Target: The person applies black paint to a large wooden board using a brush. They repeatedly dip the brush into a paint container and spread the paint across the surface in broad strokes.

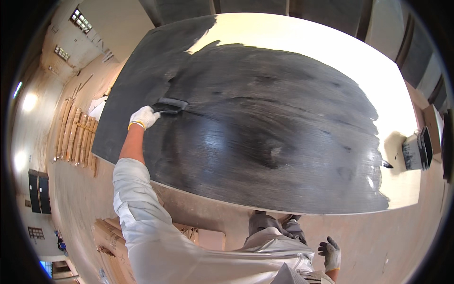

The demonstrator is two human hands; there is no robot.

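Observation:
My left hand [144,117], in a white glove, grips the handle of a wide paintbrush [171,105] whose bristles press on a large flat board [283,57]. Most of the board is coated in wet black paint; its far edge and right end are still pale bare wood. The arm reaches up from the lower left in a pale sleeve. My right hand [330,253], in a grey glove, hangs low beside my body below the board's near edge, fingers loosely spread and holding nothing.
A paint-smeared tin [416,150] stands on the bare right end of the board. Wooden planks [75,135] lie stacked on the floor at the left. Cardboard boxes [111,234] sit under the board's near edge. My shoes [276,223] show below.

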